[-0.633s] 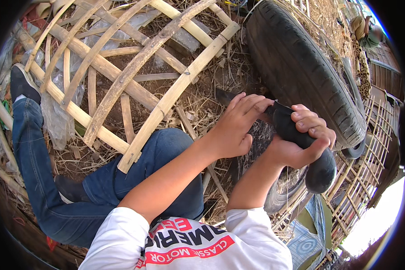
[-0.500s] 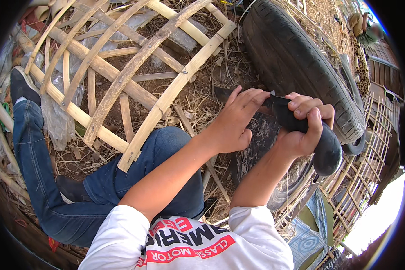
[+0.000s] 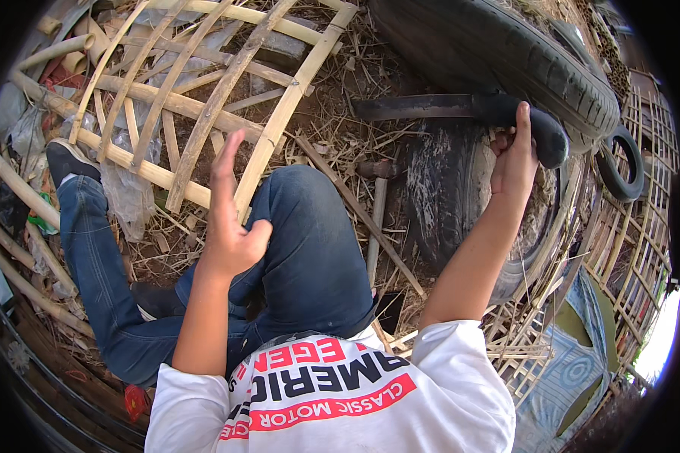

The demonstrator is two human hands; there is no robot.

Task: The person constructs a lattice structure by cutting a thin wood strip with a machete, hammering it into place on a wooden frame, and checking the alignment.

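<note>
My right grip is clamped round the handle of a black-handled knife, its blade above a tyre. My left grip, thumb and fingers apart, is near a bamboo lattice. Straw litters the ground.

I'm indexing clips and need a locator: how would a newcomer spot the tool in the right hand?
Start from the big black tyre at upper right. Along its lower edge in the picture, the right hand holds the bladed tool. Its long, dark blade points left, and its thick black handle bends to a rounded end, unlike the straight-shafted hammer below.
</note>
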